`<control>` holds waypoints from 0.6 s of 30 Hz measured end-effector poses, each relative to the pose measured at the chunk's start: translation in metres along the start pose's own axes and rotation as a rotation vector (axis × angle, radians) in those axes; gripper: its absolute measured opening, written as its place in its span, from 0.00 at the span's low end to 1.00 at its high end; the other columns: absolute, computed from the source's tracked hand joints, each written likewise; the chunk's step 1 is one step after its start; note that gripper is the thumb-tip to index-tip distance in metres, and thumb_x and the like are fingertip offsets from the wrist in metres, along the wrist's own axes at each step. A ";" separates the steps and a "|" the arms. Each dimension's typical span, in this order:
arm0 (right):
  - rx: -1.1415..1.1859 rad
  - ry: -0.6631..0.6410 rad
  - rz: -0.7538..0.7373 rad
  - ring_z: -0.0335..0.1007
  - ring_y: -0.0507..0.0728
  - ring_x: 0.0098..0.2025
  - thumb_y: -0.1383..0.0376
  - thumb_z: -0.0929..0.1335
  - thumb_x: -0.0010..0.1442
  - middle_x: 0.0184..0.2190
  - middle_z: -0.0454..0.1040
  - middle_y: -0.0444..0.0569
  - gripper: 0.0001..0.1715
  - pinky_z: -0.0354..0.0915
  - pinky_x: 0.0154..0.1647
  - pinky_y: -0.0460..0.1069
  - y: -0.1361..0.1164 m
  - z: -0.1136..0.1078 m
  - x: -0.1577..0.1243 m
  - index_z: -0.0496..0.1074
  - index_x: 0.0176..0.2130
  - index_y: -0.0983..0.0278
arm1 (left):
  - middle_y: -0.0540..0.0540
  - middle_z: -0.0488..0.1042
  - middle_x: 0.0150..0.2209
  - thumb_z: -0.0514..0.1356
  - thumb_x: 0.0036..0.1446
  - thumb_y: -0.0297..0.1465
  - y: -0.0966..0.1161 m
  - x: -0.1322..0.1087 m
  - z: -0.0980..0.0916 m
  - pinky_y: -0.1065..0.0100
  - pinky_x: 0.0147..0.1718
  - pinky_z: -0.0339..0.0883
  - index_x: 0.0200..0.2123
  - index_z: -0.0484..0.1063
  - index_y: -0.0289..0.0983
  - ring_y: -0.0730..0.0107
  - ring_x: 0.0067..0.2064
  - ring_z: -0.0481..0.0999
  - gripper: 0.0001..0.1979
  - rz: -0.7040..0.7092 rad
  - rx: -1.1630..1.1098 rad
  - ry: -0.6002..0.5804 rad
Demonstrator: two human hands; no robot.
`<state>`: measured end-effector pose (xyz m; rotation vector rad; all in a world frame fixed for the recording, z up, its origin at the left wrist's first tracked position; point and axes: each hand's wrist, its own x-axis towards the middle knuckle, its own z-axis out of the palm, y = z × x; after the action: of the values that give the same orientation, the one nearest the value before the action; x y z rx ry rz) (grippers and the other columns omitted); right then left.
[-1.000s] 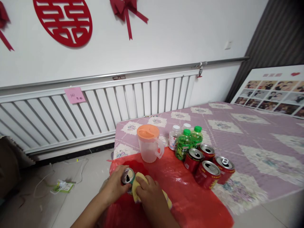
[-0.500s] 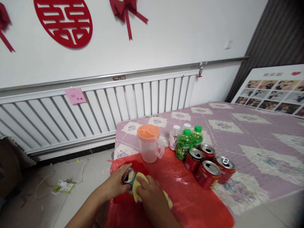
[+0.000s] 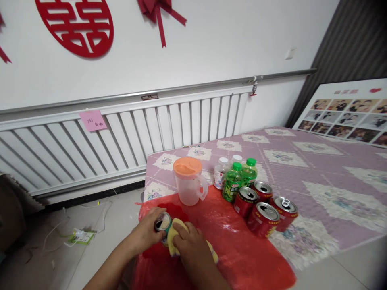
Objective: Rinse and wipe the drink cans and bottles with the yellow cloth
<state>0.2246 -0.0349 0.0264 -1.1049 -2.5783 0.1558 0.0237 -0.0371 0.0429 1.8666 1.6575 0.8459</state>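
My left hand [image 3: 150, 228] is wrapped round a green opened can [image 3: 163, 222], with its silver top facing up. In my right hand [image 3: 190, 240] is a bunched yellow cloth [image 3: 177, 232], pressed against the can's right side. Part of the cloth sticks out beyond my right hand. Both hands are over a red plastic sheet [image 3: 238, 241] at the table's near left corner. A dark red round shape, perhaps a basin, lies beneath the can, mostly hidden by my hands. Behind them stands a clear pitcher [image 3: 187, 189] with an orange lid.
Several opened red cans [image 3: 263, 219] stand right of my hands. Behind them are green-capped bottles [image 3: 232, 187] and white-capped bottles [image 3: 220, 175]. A patterned cloth [image 3: 284, 161] covers the table. A white radiator [image 3: 130, 141] runs along the wall; cords lie on the floor at left.
The view has shifted slightly. My left hand still grips the can, and my right hand still holds the cloth against its side, with hardly any movement.
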 end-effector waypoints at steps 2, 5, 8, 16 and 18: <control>0.008 0.006 0.002 0.67 0.63 0.50 0.67 0.67 0.63 0.56 0.72 0.42 0.07 0.66 0.40 0.54 0.000 -0.001 0.000 0.76 0.39 0.57 | 0.45 0.72 0.52 0.58 0.39 0.20 0.001 0.001 -0.003 0.59 0.57 0.64 0.53 0.68 0.41 0.60 0.55 0.71 0.33 0.004 -0.021 -0.033; 0.011 0.012 0.001 0.67 0.62 0.49 0.68 0.67 0.63 0.56 0.72 0.42 0.08 0.65 0.40 0.54 0.000 -0.003 0.000 0.76 0.39 0.57 | 0.44 0.69 0.56 0.56 0.38 0.19 0.002 0.002 -0.009 0.57 0.60 0.60 0.56 0.66 0.41 0.59 0.59 0.68 0.37 0.013 -0.041 -0.108; 0.001 -0.002 -0.002 0.68 0.62 0.49 0.66 0.67 0.64 0.56 0.72 0.41 0.07 0.66 0.39 0.54 0.000 -0.003 0.000 0.76 0.39 0.57 | 0.44 0.66 0.60 0.56 0.38 0.18 0.002 0.003 -0.014 0.56 0.62 0.57 0.58 0.65 0.42 0.59 0.62 0.65 0.39 0.014 -0.049 -0.189; -0.015 0.023 -0.016 0.67 0.62 0.49 0.64 0.66 0.64 0.57 0.71 0.40 0.08 0.67 0.39 0.54 0.001 0.004 -0.001 0.76 0.40 0.55 | 0.41 0.67 0.58 0.65 0.43 0.27 -0.014 -0.004 0.003 0.53 0.60 0.60 0.60 0.60 0.40 0.55 0.58 0.67 0.39 -0.064 0.012 0.022; -0.013 0.022 -0.020 0.67 0.62 0.49 0.64 0.66 0.64 0.57 0.70 0.41 0.08 0.67 0.39 0.54 0.002 0.004 -0.001 0.76 0.40 0.55 | 0.42 0.70 0.52 0.66 0.44 0.29 -0.014 -0.004 0.007 0.53 0.55 0.64 0.54 0.66 0.39 0.55 0.53 0.70 0.31 -0.075 0.069 0.086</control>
<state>0.2251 -0.0347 0.0218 -1.0795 -2.5736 0.1225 0.0193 -0.0391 0.0272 1.8246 1.8185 0.8592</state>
